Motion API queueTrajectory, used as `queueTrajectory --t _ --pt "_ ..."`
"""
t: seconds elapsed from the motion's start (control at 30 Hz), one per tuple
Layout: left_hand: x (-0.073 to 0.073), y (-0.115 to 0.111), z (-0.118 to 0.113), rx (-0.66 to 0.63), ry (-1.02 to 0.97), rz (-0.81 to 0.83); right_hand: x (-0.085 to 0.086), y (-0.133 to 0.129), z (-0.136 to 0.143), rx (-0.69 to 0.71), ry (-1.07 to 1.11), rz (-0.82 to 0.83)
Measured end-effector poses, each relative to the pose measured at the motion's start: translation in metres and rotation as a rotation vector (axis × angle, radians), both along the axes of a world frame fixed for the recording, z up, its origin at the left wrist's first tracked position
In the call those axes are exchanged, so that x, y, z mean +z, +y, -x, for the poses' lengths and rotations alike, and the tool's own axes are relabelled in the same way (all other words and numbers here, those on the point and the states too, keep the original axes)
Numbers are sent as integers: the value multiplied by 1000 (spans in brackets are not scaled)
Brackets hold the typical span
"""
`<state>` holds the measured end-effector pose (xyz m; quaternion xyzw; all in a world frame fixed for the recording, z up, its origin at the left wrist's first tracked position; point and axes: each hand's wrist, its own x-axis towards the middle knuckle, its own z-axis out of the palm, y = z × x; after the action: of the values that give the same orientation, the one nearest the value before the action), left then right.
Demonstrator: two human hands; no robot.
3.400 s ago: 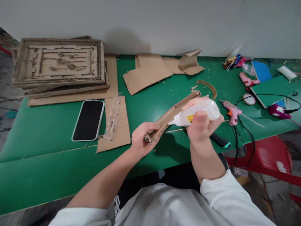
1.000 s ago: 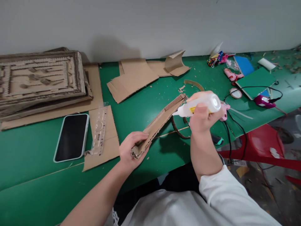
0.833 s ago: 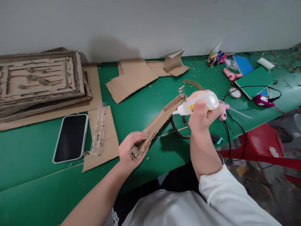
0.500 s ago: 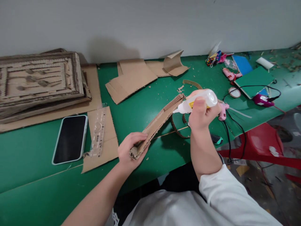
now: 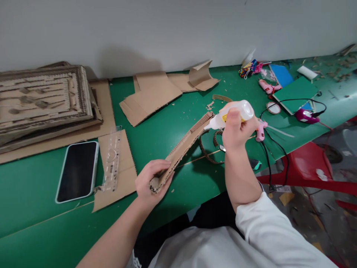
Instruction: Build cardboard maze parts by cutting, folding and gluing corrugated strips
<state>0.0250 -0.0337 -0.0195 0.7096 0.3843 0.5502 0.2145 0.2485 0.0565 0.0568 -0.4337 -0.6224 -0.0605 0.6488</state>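
My left hand point(image 5: 152, 180) is closed around the near end of a long cardboard strip point(image 5: 182, 147), which has a corrugated ridge along one side. The strip slants up and away to the right above the green table. A white glue bottle point(image 5: 220, 120) with a yellow label is gripped in my right hand point(image 5: 237, 130), tilted so its nozzle points left at the far part of the strip. The nozzle tip is at or very near the cardboard; I cannot tell whether glue is flowing. Curled corrugated strips point(image 5: 205, 150) lie below the bottle.
A stack of cardboard panels point(image 5: 44, 100) stands at the left, by a phone point(image 5: 77, 171) and a clear ruler point(image 5: 112, 160). Cardboard sheets point(image 5: 153, 93) lie behind. Pink glue guns point(image 5: 260, 130), cables and a green board point(image 5: 295, 93) are right, above a red stool point(image 5: 309, 160).
The view has shifted slightly, so the table things sit a little further left. Both hands keep their grips, and the bottle's nozzle stays by the strip's far part.
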Motion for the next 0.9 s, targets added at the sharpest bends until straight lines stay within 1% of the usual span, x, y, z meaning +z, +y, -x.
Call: queueTrajectory --t 0.2,0.33,0.5,0.6,0.67,0.77,0.9 --pt "0 -1 1 -12 -10 6 0 3 -4 13 21 0" --pt "0 -1 1 -12 -8 6 2 4 -5 -15 -1 -8" --pt "0 0 0 -11 2 1 -1 8 -10 -28 -1 -26" --pt "1 1 -1 1 5 -1 0 11 -14 -33 62 -59" --pt "2 1 -1 8 10 -7 1 12 -17 -77 116 -68" --pt "3 2 -1 17 17 -14 3 12 -19 -146 130 -27" --pt "4 1 -1 24 20 -20 2 11 -16 -130 81 50"
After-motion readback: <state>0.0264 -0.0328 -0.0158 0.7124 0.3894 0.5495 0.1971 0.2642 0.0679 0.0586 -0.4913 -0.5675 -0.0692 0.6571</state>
